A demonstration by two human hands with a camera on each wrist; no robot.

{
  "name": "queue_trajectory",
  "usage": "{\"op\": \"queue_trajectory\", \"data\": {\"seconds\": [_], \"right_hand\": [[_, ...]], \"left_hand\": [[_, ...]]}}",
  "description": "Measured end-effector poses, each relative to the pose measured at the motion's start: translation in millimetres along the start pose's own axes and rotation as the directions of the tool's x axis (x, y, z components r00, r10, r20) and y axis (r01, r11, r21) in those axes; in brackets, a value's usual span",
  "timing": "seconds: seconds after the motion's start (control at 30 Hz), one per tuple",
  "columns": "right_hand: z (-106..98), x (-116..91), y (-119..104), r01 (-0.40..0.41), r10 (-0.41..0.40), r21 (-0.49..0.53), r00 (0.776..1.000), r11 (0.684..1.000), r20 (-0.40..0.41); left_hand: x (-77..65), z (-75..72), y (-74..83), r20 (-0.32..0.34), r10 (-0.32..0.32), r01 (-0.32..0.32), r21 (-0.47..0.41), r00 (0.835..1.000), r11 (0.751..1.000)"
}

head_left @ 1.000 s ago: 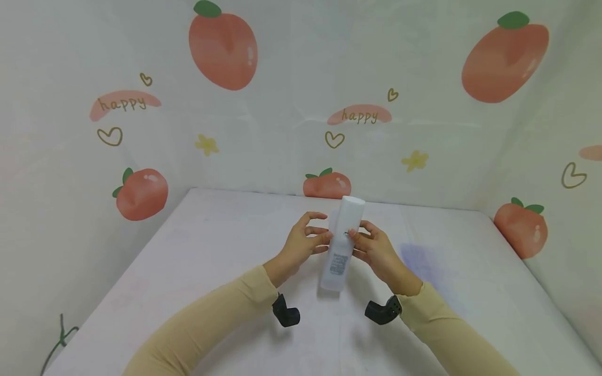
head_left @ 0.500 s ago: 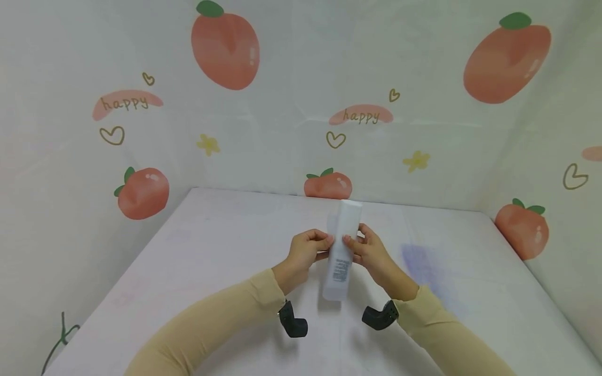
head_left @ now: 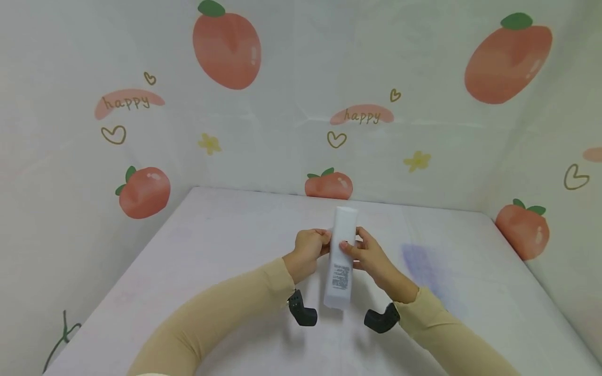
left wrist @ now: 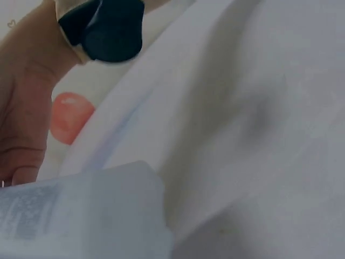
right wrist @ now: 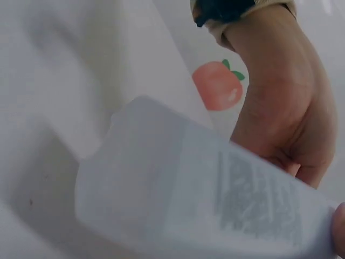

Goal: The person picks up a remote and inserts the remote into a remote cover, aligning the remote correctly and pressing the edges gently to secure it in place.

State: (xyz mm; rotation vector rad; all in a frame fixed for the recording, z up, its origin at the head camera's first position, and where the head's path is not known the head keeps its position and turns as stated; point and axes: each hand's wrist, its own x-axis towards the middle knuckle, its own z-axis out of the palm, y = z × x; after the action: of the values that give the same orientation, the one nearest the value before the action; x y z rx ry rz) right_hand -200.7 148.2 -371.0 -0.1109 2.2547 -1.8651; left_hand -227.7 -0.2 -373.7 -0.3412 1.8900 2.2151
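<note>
A long white container (head_left: pixel 340 282) with rounded corners is held nearly upright over the table. Dark print covers its lower front, and its lower end (right wrist: pixel 140 172) looks translucent in the right wrist view. My left hand (head_left: pixel 308 253) pinches its left edge, with some fingertips hidden behind it. From the other side my right hand (head_left: pixel 376 261) grips it, thumb pressed on the front and fingers behind. The left wrist view catches the printed face of the container (left wrist: pixel 81 216) close up, with my right hand (left wrist: pixel 24 118) beyond it.
A white-covered table (head_left: pixel 235 230) spreads under both hands, with a faint purple stain (head_left: pixel 423 266) at right. Behind it hangs a pale curtain (head_left: pixel 291 62) printed with red fruit. Black cameras (head_left: pixel 302 309) sit on both wrists, and a green cord (head_left: pixel 63 334) shows at lower left.
The container has come lower and nearer and stands more upright. My left hand has gone from spread fingers to a pinch at its edge. My right thumb has moved slightly left and down.
</note>
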Motion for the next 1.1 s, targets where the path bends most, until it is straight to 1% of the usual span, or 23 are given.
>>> {"op": "queue_trajectory", "data": {"seconds": [0.07,0.13,0.2,0.27,0.37,0.43,0.53,0.63,0.67,0.73,0.87,1.0,1.03,1.1], "right_hand": [[-0.1,0.5,-2.2,0.013,-0.013,-0.011,1.000,1.000,0.001],[-0.5,1.0,-4.9,0.022,-0.022,-0.019,1.000,1.000,0.001],[-1.8,1.7,-7.3,0.028,-0.028,-0.021,1.000,0.999,-0.004],[-3.9,1.9,-9.2,0.020,-0.021,-0.018,1.000,1.000,-0.019],[-7.1,2.4,-11.1,0.004,-0.004,0.000,0.999,1.000,-0.044],[-8.1,3.3,-11.3,-0.008,0.010,0.024,0.998,1.000,-0.055],[-8.0,5.0,-10.9,-0.023,0.026,0.085,0.999,0.996,-0.043],[-7.6,6.3,-10.3,-0.031,0.033,0.138,0.999,0.990,-0.011],[-7.7,6.6,-10.1,-0.034,0.035,0.149,0.999,0.988,-0.006],[-7.8,6.8,-10.3,-0.034,0.034,0.154,0.999,0.987,0.001],[-7.2,6.7,-10.5,-0.034,0.033,0.144,0.999,0.989,0.007],[-4.6,5.4,-10.8,-0.037,0.033,0.141,0.999,0.989,0.030],[-4.6,4.7,-10.7,-0.039,0.034,0.149,0.999,0.988,0.031],[-4.9,3.3,-10.0,-0.042,0.038,0.186,0.999,0.982,0.024]], "left_hand": [[2.9,3.2,5.4,-0.008,0.013,-0.013,0.004,1.000,1.000],[4.9,5.7,10.2,-0.004,0.040,-0.040,0.015,0.999,0.999],[6.4,6.5,13.8,0.014,0.048,-0.048,0.022,0.999,0.999],[6.8,5.7,15.5,0.050,0.040,-0.042,0.039,0.998,0.998],[6.6,0.8,15.5,0.114,0.005,-0.013,0.070,0.994,0.997],[6.4,-3.9,14.6,0.150,0.006,-0.018,0.081,0.989,0.997],[6.1,-11.5,13.4,0.200,0.059,-0.080,0.098,0.978,0.992],[5.9,-17.7,11.7,0.250,0.113,-0.150,0.132,0.962,0.980],[5.8,-19.0,11.0,0.268,0.126,-0.172,0.156,0.955,0.973],[5.6,-20.5,9.8,0.292,0.132,-0.194,0.195,0.947,0.961],[4.7,-20.6,7.1,0.301,0.154,-0.242,0.281,0.941,0.929],[3.4,-19.8,3.1,0.297,0.175,-0.273,0.330,0.939,0.904],[3.1,-19.0,2.3,0.296,0.177,-0.275,0.334,0.939,0.902],[2.9,-17.3,1.5,0.283,0.181,-0.269,0.313,0.942,0.911]]}}
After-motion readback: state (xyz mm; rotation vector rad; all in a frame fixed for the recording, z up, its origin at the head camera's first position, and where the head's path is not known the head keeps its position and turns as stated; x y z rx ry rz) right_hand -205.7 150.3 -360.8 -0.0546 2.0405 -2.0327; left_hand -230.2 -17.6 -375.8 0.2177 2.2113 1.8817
